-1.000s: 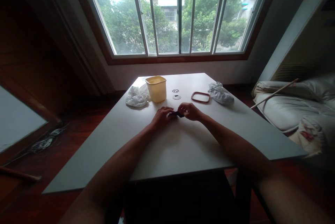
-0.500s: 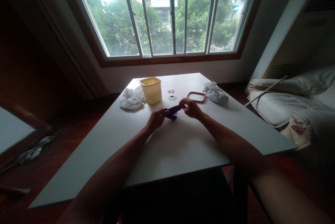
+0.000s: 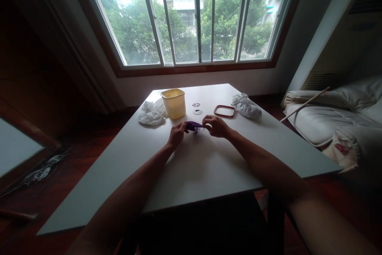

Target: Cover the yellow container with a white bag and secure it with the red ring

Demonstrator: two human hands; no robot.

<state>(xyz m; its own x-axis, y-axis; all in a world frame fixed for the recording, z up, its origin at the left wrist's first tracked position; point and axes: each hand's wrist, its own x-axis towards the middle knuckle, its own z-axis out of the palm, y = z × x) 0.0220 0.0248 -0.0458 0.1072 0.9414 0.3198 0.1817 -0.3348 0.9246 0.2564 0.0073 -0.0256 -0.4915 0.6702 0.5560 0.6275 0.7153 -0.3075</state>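
Note:
A small dark purple item, which looks like cloth, is held just above the middle of the white table. My left hand pinches its left end, thumb on top. At its right, my right hand has its fingers pressed together on the thin, pointed end. Beyond my left hand is an open yellow tub. A reddish-brown rectangular ring lies just beyond my right hand. Two small round pieces, one being a flat disc, lie between the tub and the ring.
A crumpled white plastic bag sits left of the tub, and another tied bag is at the table's right back. A pale sofa with a thin stick stands on the right. Behind the table is a window.
The purple item has been drawn into a narrower shape with a pointed right end. My right hand has shifted its grip, its fingers more curled. The view has moved slightly.

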